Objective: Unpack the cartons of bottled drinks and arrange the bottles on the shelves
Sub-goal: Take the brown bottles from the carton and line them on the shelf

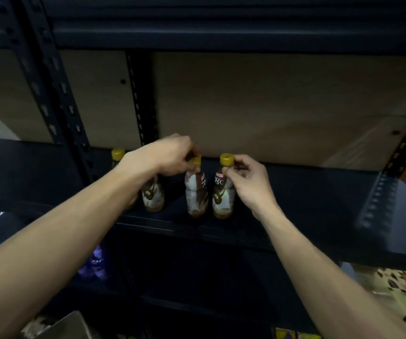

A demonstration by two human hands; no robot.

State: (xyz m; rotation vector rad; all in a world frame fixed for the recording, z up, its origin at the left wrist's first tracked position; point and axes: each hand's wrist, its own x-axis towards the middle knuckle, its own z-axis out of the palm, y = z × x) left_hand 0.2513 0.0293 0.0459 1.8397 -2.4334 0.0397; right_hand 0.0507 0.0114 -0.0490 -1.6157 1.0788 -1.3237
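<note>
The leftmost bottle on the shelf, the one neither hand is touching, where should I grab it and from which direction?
Probably by the neck just under its yellow cap, coming down from above and in front. The leftmost bottle stands upright, the cap is its only clearly exposed part, the left forearm covers its body, and the rack post stands close on its left.

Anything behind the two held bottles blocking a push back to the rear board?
Nothing visible. The shelf behind the left-hand bottle and right-hand bottle shows bare up to the backboard; the other bottles stand further left.
</note>
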